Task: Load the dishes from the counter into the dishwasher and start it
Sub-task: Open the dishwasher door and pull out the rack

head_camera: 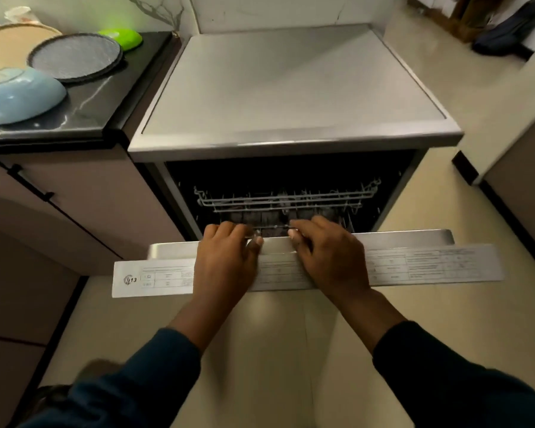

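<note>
head view, looking down: a person in dark blue sleeves is leaning over a dishwasher (290,88) whose door (399,239) is hanging partly open, a white printed label strip (430,265) running along its top edge. the left hand (226,257) is resting over the door's upper edge with its fingers curling over the rim, thumb pointing inward. the right hand (324,251) is sitting just beside it, fingers hooking over the same edge and reaching toward the thin front wire of a rack; whether they are pinching that wire cannot be told. inside the dark cavity a grey wire rack (284,199) is showing, its contents too dim to make out. the dishes are waiting on the black counter (105,100) to the left: a pale blue bowl (19,97) lying tilted, a grey round plate (74,55) behind it, a tan plate (9,44) further back, and a green dish (125,37) near the wall.
</note>
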